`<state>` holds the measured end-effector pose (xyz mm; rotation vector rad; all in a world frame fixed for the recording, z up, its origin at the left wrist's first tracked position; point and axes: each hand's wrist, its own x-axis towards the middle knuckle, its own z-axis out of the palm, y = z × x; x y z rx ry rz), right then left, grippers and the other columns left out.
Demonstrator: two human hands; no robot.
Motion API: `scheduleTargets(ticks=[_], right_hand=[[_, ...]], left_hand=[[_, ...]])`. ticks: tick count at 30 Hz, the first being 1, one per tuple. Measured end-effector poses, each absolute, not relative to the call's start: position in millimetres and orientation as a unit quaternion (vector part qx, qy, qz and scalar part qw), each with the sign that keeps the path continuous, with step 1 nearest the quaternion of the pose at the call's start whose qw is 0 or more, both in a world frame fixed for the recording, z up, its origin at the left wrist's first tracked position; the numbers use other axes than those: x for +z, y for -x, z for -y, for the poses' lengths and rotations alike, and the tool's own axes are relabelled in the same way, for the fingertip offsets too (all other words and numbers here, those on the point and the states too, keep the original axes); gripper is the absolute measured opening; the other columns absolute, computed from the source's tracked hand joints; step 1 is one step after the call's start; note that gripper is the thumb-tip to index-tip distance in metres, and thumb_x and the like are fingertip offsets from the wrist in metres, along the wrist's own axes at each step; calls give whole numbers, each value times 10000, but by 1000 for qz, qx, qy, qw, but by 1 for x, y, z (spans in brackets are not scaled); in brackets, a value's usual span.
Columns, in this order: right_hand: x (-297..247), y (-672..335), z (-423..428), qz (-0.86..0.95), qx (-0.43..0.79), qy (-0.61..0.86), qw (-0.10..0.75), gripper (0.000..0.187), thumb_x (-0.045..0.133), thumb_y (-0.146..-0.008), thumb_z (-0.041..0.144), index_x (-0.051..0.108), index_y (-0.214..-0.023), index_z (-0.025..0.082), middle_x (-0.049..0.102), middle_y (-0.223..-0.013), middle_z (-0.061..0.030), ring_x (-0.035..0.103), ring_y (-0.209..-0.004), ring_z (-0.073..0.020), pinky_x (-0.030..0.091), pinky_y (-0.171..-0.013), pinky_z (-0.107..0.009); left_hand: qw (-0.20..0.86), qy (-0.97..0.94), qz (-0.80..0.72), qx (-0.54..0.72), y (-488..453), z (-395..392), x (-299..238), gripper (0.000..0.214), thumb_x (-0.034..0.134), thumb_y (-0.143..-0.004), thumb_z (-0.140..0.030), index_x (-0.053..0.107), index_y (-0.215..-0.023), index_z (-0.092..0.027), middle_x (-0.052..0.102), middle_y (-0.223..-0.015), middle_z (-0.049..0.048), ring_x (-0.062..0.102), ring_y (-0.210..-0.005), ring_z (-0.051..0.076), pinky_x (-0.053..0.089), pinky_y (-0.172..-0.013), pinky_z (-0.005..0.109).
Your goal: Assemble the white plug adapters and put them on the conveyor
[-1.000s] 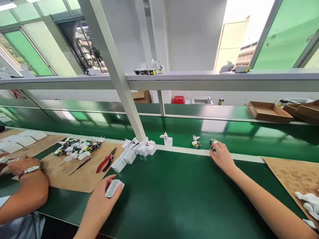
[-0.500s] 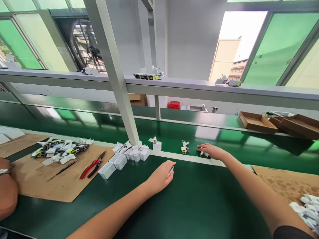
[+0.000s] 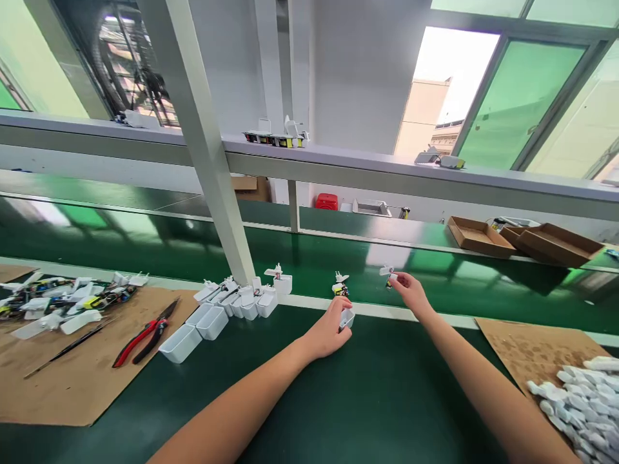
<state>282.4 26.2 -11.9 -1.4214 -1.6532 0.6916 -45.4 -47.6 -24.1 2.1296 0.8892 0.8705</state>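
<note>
My left hand (image 3: 323, 334) is closed round a small white plastic box (image 3: 347, 317), its open side facing up. Further right, my right hand (image 3: 411, 294) pinches a small electronic assembly with white plastic pieces (image 3: 387, 272), raised above the green surface. Between the hands and a little behind them lies another small assembly with yellow and white parts (image 3: 340, 285). To the left, several white boxes (image 3: 213, 321) stand in a cluster, some with white parts on top.
Red-and-black pliers (image 3: 145, 335) and a thin pointed tool (image 3: 70, 348) lie on brown cardboard (image 3: 58, 403) beside a heap of electronic parts (image 3: 72, 298). White parts (image 3: 580, 403) are piled at right. A slanted metal post (image 3: 213, 154) rises behind the boxes.
My right hand has lifted the small assembly off the surface and tilted it up. My left hand has moved right with the white box, closer to the right hand. The view has shifted rightward.
</note>
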Motion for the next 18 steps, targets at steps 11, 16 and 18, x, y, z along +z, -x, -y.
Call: scheduleTargets(ticks=[11, 16, 18], right_hand=[[-43, -222, 84, 427, 581, 417, 554, 546, 883, -865, 582, 808, -1275, 230, 800, -1084, -91, 696, -840, -178, 606, -810, -344], [-34, -224, 90, 396, 622, 388, 553, 547, 947, -833, 451, 789, -1322, 261, 803, -1151, -79, 714, -930, -194, 606, -840, -330], [-34, -225, 94, 397, 632, 381, 546, 564, 955, -828, 434, 777, -1339, 271, 804, -1171, -80, 721, -938, -198, 613, -858, -338]], left_hand=[[478, -795, -286, 239, 51, 46, -18, 776, 662, -1021, -349, 216, -1655, -291, 592, -1353, 92, 623, -1064, 213, 551, -988, 410], [462, -807, -291, 225, 49, 60, -12, 822, 592, -992, -201, 178, -1696, -298, 497, -1535, 125, 541, -1382, 286, 432, -1233, 518], [446, -817, -289, 222, 47, 65, -11, 793, 573, -1041, -247, 156, -1714, -297, 431, -1626, 144, 458, -1500, 310, 368, -1299, 542]])
